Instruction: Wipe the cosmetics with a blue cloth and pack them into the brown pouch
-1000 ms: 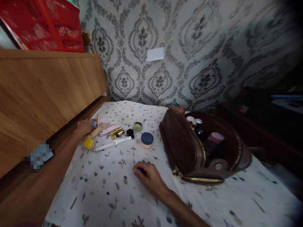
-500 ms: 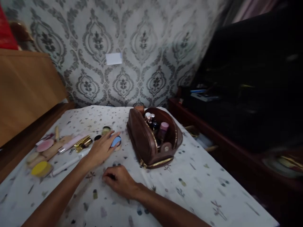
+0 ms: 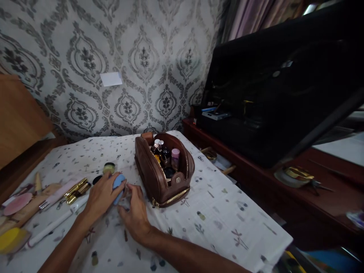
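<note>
In the head view my left hand [image 3: 102, 193] grips a small round container with a blue top [image 3: 118, 181], tilted up on its edge. Close beside it on the right is my right hand [image 3: 136, 214], thumb and fingers spread around a gap, with nothing visible between them. Whether its fingertips touch the container I cannot tell. Right of both hands, a brown leather cosmetic bag [image 3: 149, 172] stands unzipped, with several bottles inside, one of them pink-capped [image 3: 175, 154]. A small jar with a dark lid [image 3: 109, 168] sits just beyond my left hand.
On the left of the patterned cloth [image 3: 222, 227] lie gold tubes [image 3: 77, 189], a white pen-like stick [image 3: 51, 227], a pink round item [image 3: 17, 204] and a yellow-lidded jar [image 3: 13, 240]. A dark red cabinet [image 3: 256, 185] with a black screen [image 3: 256, 98] borders the right.
My view has swung to the right. My left hand has closed on the blue-topped container and tipped it up; my right hand has uncurled and come close to it.
</note>
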The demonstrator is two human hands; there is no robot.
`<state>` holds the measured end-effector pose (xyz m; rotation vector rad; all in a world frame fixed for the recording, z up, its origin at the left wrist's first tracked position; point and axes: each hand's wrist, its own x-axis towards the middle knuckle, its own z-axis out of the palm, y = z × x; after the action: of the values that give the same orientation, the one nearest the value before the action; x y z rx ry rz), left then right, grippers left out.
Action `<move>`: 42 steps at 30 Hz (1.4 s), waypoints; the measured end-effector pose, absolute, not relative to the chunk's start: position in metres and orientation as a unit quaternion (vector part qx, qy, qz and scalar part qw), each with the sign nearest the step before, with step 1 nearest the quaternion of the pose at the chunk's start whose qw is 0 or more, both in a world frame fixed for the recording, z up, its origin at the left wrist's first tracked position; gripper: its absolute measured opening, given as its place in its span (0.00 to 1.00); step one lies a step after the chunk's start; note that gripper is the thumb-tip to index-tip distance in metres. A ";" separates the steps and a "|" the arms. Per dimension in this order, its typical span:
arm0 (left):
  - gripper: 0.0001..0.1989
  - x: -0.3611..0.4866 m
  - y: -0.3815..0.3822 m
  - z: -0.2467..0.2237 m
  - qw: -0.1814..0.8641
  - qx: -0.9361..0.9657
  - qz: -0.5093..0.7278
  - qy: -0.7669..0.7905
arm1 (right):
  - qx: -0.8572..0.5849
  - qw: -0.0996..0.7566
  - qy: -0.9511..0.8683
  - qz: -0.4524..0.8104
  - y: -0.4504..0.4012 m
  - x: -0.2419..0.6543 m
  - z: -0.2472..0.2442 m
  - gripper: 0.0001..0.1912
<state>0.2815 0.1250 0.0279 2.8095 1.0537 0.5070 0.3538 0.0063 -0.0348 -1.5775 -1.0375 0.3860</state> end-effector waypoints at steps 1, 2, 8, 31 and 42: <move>0.18 0.280 0.125 0.030 0.076 0.916 0.184 0.348 | -0.677 0.558 -0.447 0.174 0.007 0.353 -0.034 0.34; 0.18 0.279 0.125 0.032 0.112 0.908 0.201 0.350 | -0.683 0.544 -0.451 0.184 0.007 0.353 -0.033 0.35; 0.23 0.270 0.118 0.033 0.291 0.840 0.263 0.376 | -0.703 0.500 -0.456 0.218 0.004 0.354 -0.022 0.37; 0.24 0.250 0.121 -0.014 0.577 0.562 0.372 0.461 | -0.595 0.631 -0.419 0.269 0.007 0.359 -0.029 0.39; 0.34 0.256 0.103 -0.019 0.653 0.505 0.371 0.426 | -0.433 0.743 -0.323 0.395 0.017 0.359 -0.036 0.25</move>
<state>0.2557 0.1030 -0.0189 1.1462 0.9661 0.8416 0.3595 0.0170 -0.0357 -0.9479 -0.7083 0.8659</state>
